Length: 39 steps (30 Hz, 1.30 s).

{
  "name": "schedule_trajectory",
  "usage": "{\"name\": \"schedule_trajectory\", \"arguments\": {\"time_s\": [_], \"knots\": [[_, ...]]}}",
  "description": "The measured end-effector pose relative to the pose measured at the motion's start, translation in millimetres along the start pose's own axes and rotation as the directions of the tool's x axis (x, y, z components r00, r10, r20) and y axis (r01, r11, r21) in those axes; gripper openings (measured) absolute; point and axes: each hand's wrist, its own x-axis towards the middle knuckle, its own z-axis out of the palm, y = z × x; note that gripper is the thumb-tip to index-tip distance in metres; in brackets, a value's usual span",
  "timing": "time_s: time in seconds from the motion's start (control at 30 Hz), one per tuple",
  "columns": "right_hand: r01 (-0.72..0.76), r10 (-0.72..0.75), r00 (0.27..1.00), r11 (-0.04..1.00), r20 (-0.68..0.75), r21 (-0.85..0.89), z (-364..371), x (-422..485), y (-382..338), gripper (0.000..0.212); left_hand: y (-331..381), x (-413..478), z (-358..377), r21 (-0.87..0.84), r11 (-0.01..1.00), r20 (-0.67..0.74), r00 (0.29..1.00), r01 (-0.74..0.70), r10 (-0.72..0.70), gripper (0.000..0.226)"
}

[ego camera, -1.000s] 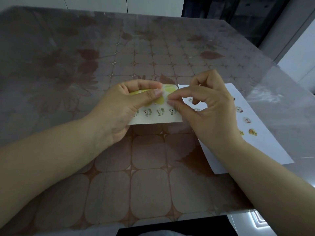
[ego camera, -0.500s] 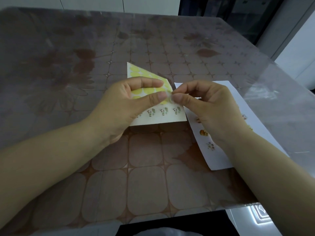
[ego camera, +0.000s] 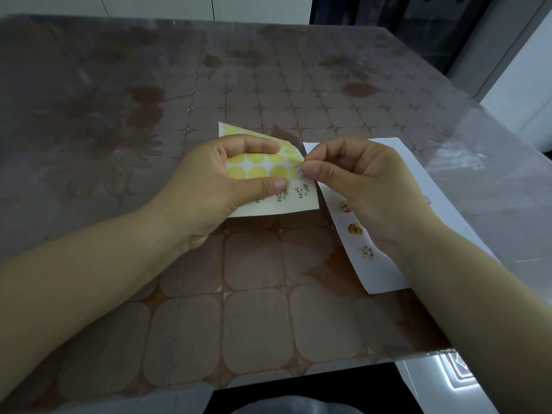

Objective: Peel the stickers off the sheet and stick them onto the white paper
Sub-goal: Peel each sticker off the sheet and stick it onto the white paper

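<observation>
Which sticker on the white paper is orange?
The rounded orange sticker, on the white paper between a reddish sticker and a pale speckled sticker.

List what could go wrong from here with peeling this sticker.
1. The right hand pinches a small sticker at the bent edge of the sheet. If it is pulled fast, it may tear or curl onto itself.
2. The left hand bends the sheet over, so the other stickers may crease.
3. The right forearm lies over the white paper and could shift it.
</observation>
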Motion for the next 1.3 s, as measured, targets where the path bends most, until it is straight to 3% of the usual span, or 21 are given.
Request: {"name": "schedule_trajectory", "arguments": {"time_s": [0.27,0.43,0.73,0.93,1.13,1.3], "knots": [[-0.031,0.03,0.999,0.999,-0.034,-0.01,-1,0,1,0.007,-2,2,-1,0.05,0.998,0.018,1.0,0.023,-0.024,0.05],[-0.036,0.033,0.999,0.994,-0.028,-0.102,-3,0,3,0.006,-2,1,-3,0.076,0.997,0.027,1.0,0.006,-0.008,0.05],[0.211,-0.155,0.969,0.926,0.195,-0.312,-1,-2,3,0.009,-4,-1,-3,0.221,0.975,0.11,0.994,-0.022,-0.003,0.058],[0.234,-0.159,0.96,0.908,0.231,-0.347,1,0,3,0.013,-4,-2,0,0.264,0.963,0.19,0.982,-0.049,-0.002,0.047],[0.139,-0.14,0.99,0.947,0.015,-0.289,-25,0,-18,0.006,-6,0,-2,0.182,0.983,0.139,0.99,-0.025,-0.001,0.039],[-0.054,0.138,0.981,0.87,0.135,-0.491,-85,-11,-41,0.025,-7,3,-4,0.095,0.996,0.1,0.995,0.0,-0.009,0.035]]}}
